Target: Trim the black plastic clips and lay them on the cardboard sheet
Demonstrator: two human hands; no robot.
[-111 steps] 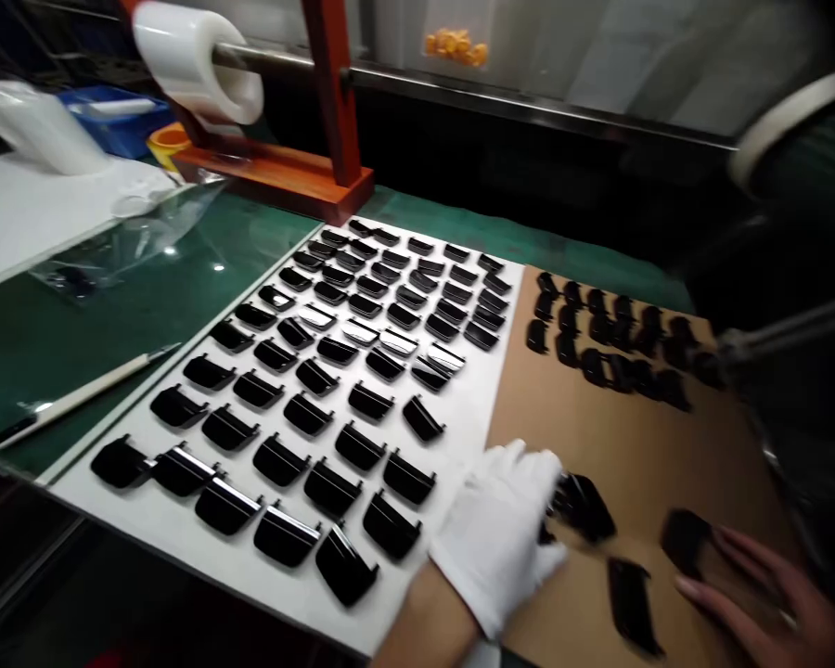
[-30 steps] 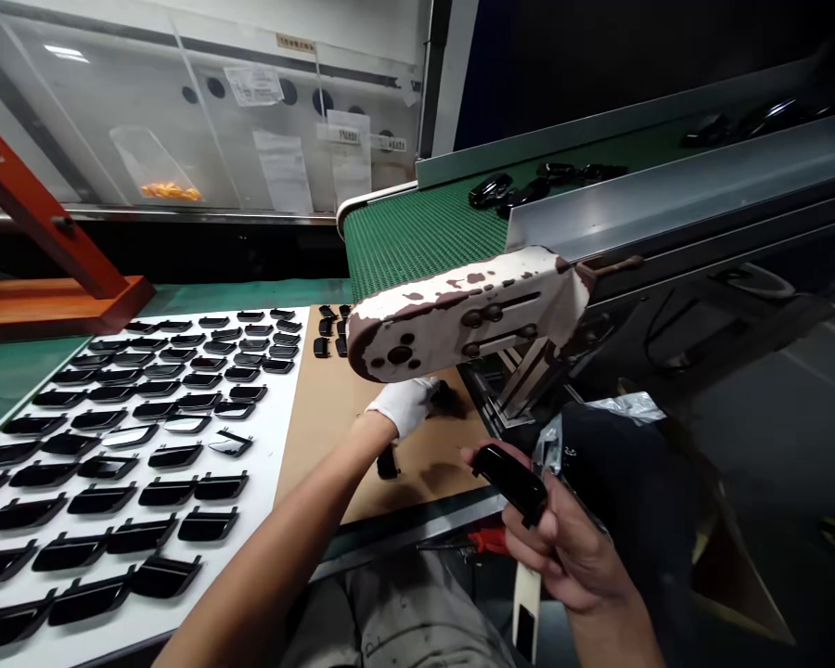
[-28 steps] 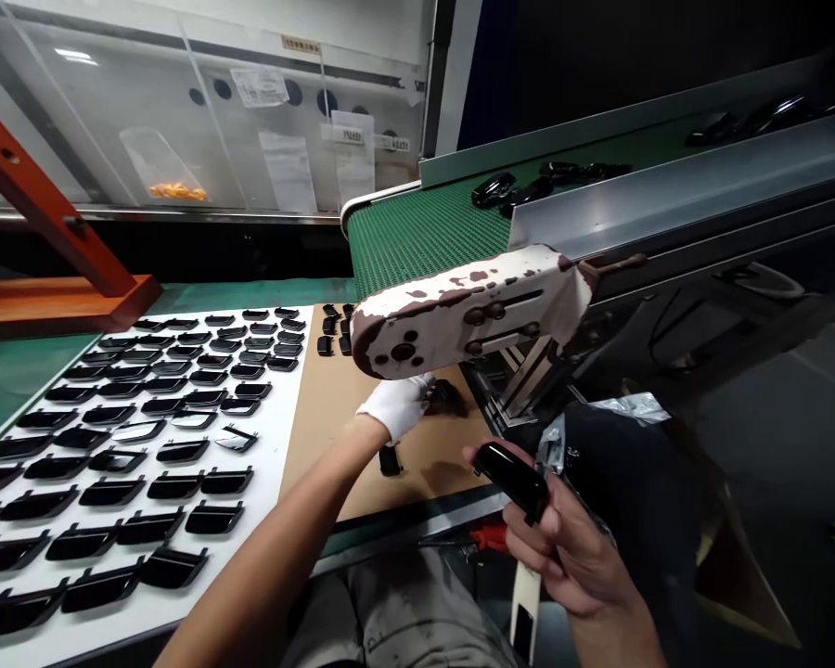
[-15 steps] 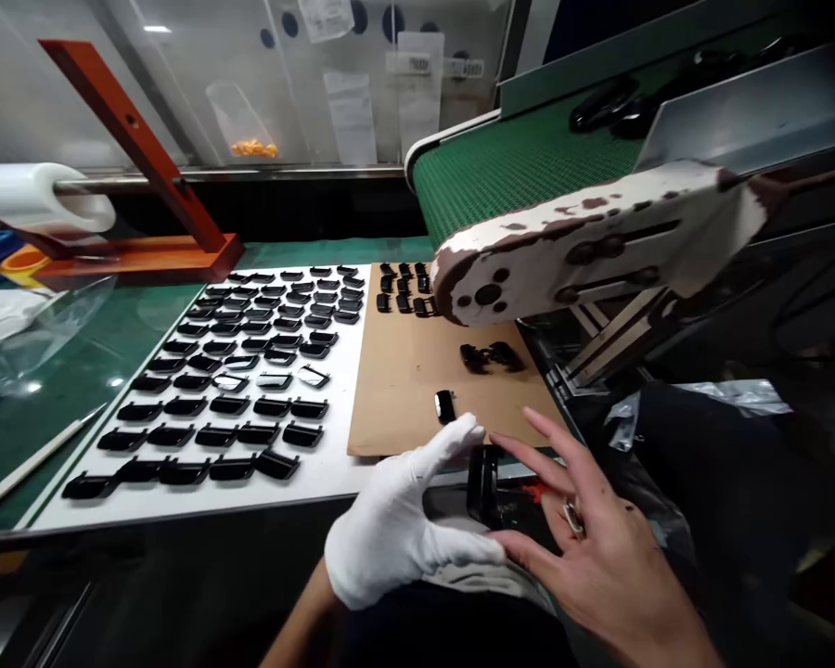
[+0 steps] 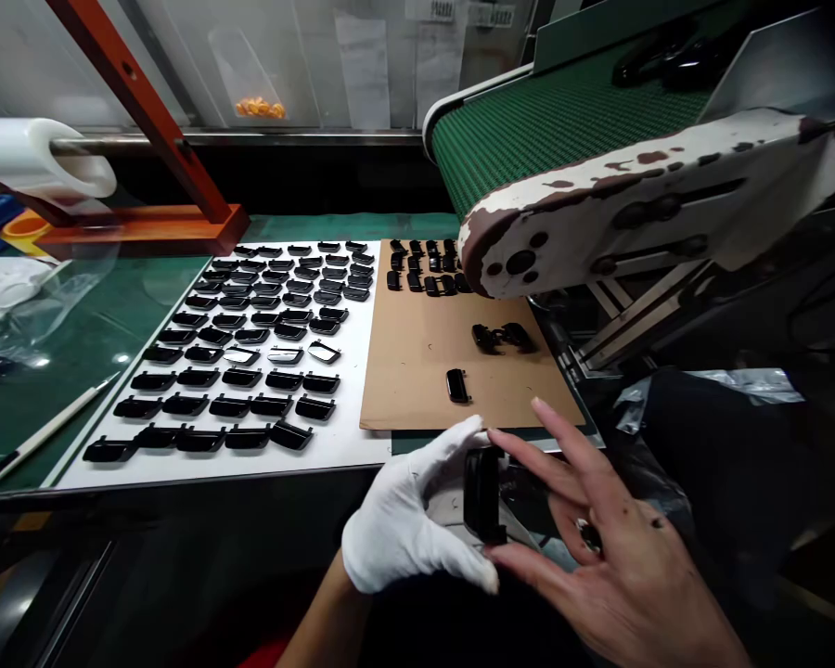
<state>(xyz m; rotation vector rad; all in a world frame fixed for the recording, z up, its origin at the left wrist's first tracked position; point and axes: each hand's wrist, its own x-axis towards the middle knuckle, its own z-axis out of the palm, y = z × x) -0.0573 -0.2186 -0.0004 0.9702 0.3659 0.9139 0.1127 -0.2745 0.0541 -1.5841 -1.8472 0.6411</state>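
Observation:
My left hand [image 5: 407, 524], in a white glove, is closed in a pinch on a glossy black plastic part [image 5: 482, 494], forefinger on its top and thumb under it. It is held below the table's front edge. My bare right hand [image 5: 602, 557] is beside the part with fingers spread, and its thumb and forefinger tips touch the part's right side. A white board [image 5: 352, 436] ahead carries rows of several similar black parts [image 5: 250, 371]. A brown cardboard sheet [image 5: 417, 371] lies right of it with one loose part [image 5: 457, 385], a small cluster [image 5: 501, 337] and a row [image 5: 424, 276] at the back.
A green conveyor belt [image 5: 529, 139] with a chipped white end plate [image 5: 640, 199] overhangs the cardboard's right side. At the left are a film roll [image 5: 34, 162] on an orange stand [image 5: 146, 227] and a pen-like tool [image 5: 48, 427] on the green mat. A dark bag [image 5: 724, 455] sits at the right.
My left hand has come back from the cardboard under the conveyor to meet my right hand. The part that my right hand gripped is now pinched by the gloved left; my right fingers have spread.

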